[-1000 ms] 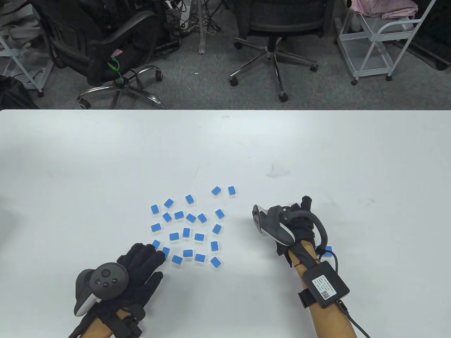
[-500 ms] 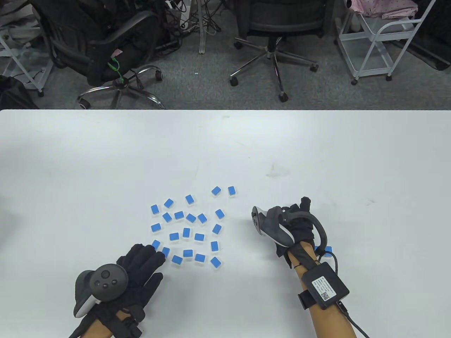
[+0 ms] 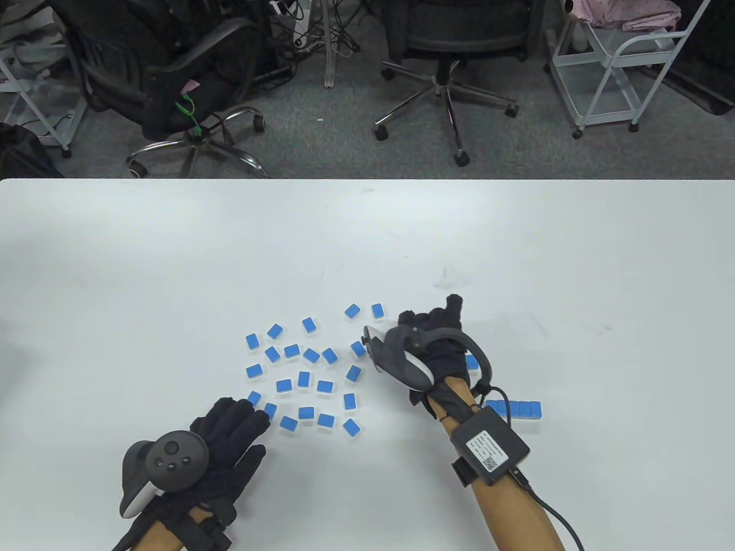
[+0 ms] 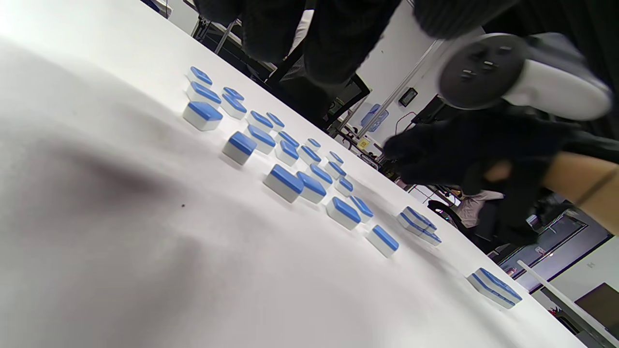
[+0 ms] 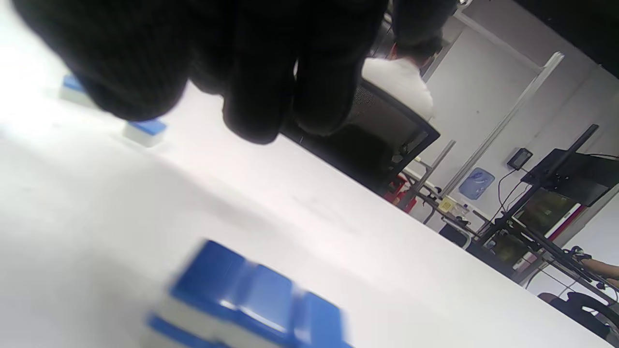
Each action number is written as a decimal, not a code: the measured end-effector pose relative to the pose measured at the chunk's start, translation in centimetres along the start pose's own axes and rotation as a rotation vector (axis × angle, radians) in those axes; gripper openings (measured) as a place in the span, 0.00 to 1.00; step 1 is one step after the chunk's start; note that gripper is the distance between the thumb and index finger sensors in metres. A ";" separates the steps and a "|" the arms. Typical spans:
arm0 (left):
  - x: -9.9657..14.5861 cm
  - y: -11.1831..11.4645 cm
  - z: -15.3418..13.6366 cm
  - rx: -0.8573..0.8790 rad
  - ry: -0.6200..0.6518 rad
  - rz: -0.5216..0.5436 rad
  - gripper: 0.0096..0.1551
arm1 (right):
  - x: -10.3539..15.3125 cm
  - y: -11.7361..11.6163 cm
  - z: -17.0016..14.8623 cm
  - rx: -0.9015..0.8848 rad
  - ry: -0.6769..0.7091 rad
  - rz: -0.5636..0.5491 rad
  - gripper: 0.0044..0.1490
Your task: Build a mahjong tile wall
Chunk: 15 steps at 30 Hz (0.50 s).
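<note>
Several loose blue-backed mahjong tiles lie face down at the table's near middle; they also show in the left wrist view. A short wall of tiles lies to their right, two layers high in the right wrist view and the left wrist view. One more tile shows beside my right wrist. My left hand rests flat, fingertips touching the nearest loose tiles. My right hand hovers at the cluster's right edge, fingers loosely curled, with no tile seen in it.
The white table stretches far beyond the tiles. Office chairs and a white cart stand on the floor past its far edge. A black box with a cable is strapped to my right forearm.
My right hand has moved left and away from me, off the tile wall, which is now uncovered, to the cluster's right edge. My left hand has not moved.
</note>
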State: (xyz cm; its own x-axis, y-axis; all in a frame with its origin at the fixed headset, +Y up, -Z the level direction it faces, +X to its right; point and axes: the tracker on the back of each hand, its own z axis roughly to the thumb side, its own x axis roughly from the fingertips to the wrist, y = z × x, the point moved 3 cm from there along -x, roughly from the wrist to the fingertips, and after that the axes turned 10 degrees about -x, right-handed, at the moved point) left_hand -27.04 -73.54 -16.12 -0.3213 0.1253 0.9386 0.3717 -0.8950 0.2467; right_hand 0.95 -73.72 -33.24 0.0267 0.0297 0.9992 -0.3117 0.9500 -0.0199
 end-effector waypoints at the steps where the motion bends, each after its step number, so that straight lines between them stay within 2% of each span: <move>1: 0.0 0.0 0.0 -0.001 0.000 0.003 0.39 | -0.8 -0.3 0.9 0.008 -0.022 0.038 0.42; 4: -0.1 -0.1 -0.1 0.001 -0.003 0.003 0.39 | -3.1 -1.3 2.7 0.035 -0.101 0.138 0.47; 8: -0.1 -0.1 -0.1 0.000 -0.001 0.001 0.39 | -5.1 -2.5 3.7 0.012 -0.158 0.220 0.46; 11: -0.2 -0.3 -0.2 0.002 -0.003 0.004 0.39 | -5.7 -2.7 3.8 -0.016 -0.170 0.208 0.40; 13: -0.3 -0.3 -0.3 0.001 -0.004 0.003 0.39 | -5.6 -2.1 3.7 -0.036 -0.163 0.132 0.32; 15: -0.4 -0.3 -0.2 0.001 -0.003 0.001 0.39 | -5.2 -1.8 3.7 -0.029 -0.146 0.108 0.32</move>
State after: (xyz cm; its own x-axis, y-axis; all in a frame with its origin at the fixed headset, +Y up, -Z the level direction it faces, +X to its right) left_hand -27.22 -73.44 -16.66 -0.3182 0.1255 0.9397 0.3732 -0.8946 0.2459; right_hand -2.09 -76.74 -38.32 -0.1438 0.0883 0.9857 -0.2776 0.9524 -0.1258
